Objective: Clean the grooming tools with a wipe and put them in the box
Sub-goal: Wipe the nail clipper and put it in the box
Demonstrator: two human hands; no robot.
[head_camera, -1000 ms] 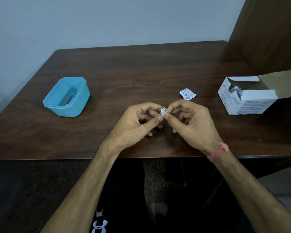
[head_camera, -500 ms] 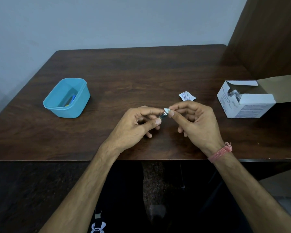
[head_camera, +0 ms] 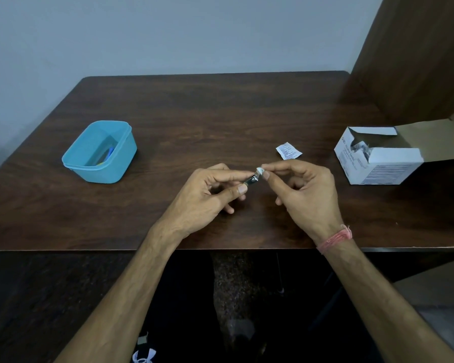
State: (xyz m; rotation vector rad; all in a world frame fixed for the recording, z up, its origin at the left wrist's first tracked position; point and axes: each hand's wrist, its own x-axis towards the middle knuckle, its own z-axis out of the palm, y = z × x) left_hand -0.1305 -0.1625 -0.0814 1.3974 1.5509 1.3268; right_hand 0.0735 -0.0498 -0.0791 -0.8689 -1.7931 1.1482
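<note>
My left hand (head_camera: pixel 210 192) pinches a small metal nail clipper (head_camera: pixel 251 179) between thumb and forefinger, just above the table's middle front. My right hand (head_camera: pixel 303 189) pinches a small folded white wipe (head_camera: pixel 260 170) against the clipper's tip. A blue plastic box (head_camera: pixel 121 150) stands at the left of the table with a blue and yellow tool lying inside it.
A torn white wipe sachet (head_camera: pixel 288 151) lies just beyond my right hand. An open white cardboard box of wipes (head_camera: pixel 378 166) stands at the right, flap raised. The dark wooden table (head_camera: pixel 220 113) ends at a wall behind and a wooden panel on the right.
The wipe in my right hand has slid from the clipper's body out to its tip, so more metal shows. Both hands stayed roughly in place.
</note>
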